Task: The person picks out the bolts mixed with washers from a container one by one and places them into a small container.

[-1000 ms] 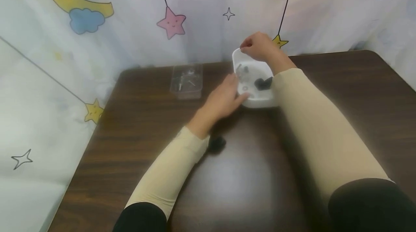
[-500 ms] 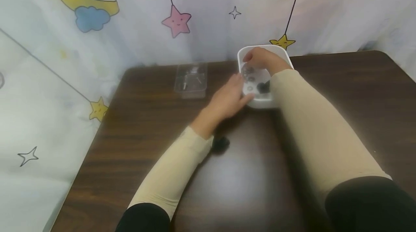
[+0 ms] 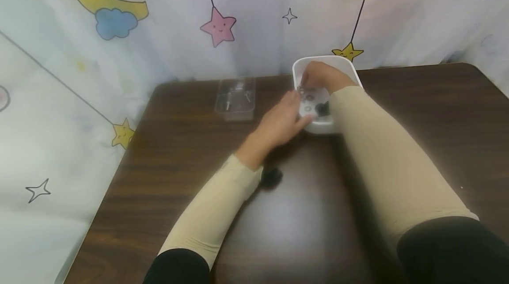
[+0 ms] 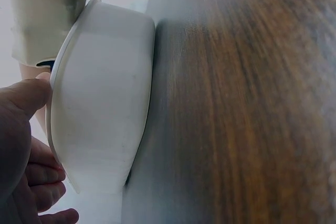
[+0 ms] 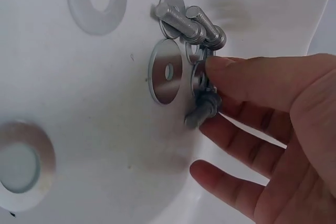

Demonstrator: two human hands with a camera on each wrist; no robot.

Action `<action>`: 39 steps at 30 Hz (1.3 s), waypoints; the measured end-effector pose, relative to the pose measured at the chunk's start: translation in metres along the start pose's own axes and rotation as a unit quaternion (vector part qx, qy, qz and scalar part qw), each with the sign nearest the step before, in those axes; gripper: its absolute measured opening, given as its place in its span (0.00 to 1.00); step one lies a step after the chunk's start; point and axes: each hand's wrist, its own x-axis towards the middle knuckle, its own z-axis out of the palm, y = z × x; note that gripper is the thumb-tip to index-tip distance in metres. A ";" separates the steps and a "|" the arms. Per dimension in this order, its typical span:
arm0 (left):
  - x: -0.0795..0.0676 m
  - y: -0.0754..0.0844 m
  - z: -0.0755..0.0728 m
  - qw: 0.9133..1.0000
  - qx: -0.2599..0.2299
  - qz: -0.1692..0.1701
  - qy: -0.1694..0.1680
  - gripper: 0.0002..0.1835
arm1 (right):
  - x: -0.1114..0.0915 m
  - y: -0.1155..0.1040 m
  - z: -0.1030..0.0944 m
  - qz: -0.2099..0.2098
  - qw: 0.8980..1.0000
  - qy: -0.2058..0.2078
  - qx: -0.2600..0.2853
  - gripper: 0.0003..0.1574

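Note:
My right hand (image 3: 318, 74) reaches down into a white plastic bin (image 3: 346, 64) at the table's back. In the right wrist view, its thumb (image 5: 226, 72) and fingers close in around a small pile of metal bolts (image 5: 181, 22) and washers (image 5: 167, 72). The thumb tip overlaps one washer, and a blurred bolt (image 5: 202, 111) lies by the fingertips; I cannot tell whether anything is pinched. My left hand (image 3: 278, 118) rests against the bin's near left corner, thumb (image 4: 34, 93) at the rim and fingers spread along it, gripping nothing.
A clear plastic box (image 3: 235, 109) with small metal pieces stands left of the bin. Inside the bin are a dark object (image 3: 323, 108) and larger rings (image 5: 97, 3). A printed curtain (image 3: 254, 10) hangs behind the dark wooden table (image 3: 179, 142).
My right hand has gone from above the bin's far rim down into its left side, among the bolts and washers. The bin, tilted earlier, sits lower now. My left hand stays at its corner.

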 end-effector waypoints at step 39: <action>-0.002 0.000 -0.002 0.999 -0.010 -0.009 -0.036 0.46 | -0.008 0.002 -0.009 0.040 0.999 0.006 0.015 0.21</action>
